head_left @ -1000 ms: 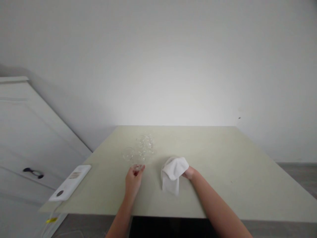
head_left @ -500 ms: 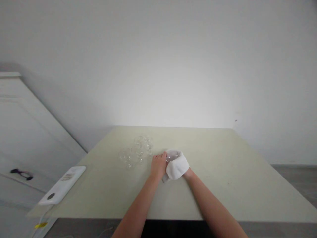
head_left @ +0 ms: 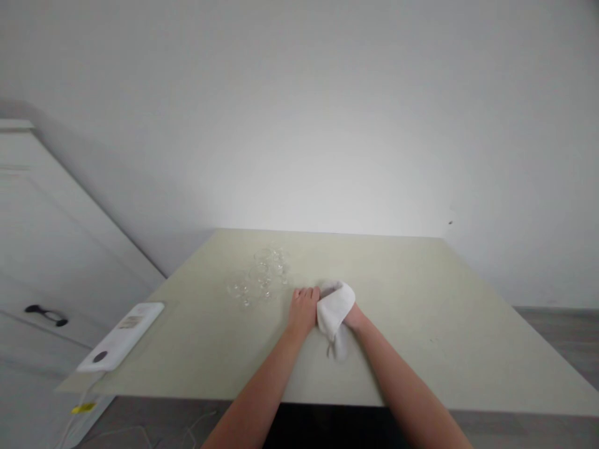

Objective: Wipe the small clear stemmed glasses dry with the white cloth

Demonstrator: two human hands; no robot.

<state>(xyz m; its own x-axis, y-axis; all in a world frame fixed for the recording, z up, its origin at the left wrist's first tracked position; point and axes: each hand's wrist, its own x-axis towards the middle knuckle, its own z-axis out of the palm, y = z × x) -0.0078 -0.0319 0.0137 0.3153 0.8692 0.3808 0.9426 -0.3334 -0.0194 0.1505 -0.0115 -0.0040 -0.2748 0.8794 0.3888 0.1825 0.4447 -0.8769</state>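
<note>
Over the tabletop, my two hands are close together around a white cloth [head_left: 336, 310]. My right hand [head_left: 354, 317] is closed on the cloth, which covers most of its fingers. A loose end of the cloth hangs down toward me. My left hand [head_left: 305, 305] has its fingers curled at the cloth's left side, around a clear glass that the cloth and fingers now hide almost wholly. Left of my left hand, several clear glasses [head_left: 261, 274] stand in a group; their outlines are faint.
A pale table [head_left: 397, 374] spans the view against a grey-white wall. On its left edge lies a white power strip [head_left: 122, 337] with a cable and a yellow tag [head_left: 83, 408]. A white cabinet [head_left: 70, 237] with a dark handle [head_left: 47, 315] stands at the left.
The cloth has been turned and folded over the glass, whose bowl showed before. Its loose end now hangs lower toward me. The camera view has shifted slightly.
</note>
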